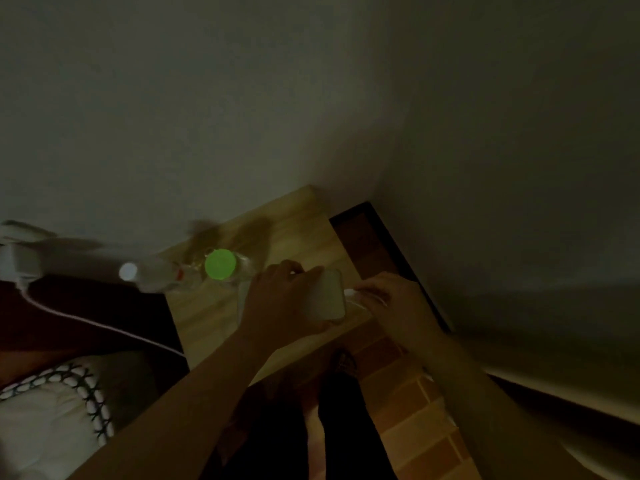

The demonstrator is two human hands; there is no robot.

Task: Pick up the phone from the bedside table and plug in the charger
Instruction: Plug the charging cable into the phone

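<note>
**Phone in hand, charger plug at its end**

We hold the phone (325, 295) in our left hand (277, 299), fingers (304, 271) wrapped over its far edge and thumb under the near one, just above the wooden bedside table (207, 317). Our right hand (391, 299) pinches the white charger plug (349, 292) between closed fingers, its tip touching the phone's right end; in this dim light we cannot tell whether it is seated. A short loop of white cable (360, 304) curls beneath it. Behind the left hand stand a clear bottle with a green cap (220, 264) and another with a white cap (128, 271). A white cord (104, 329) runs from a power strip (17, 261) at the left.
</note>
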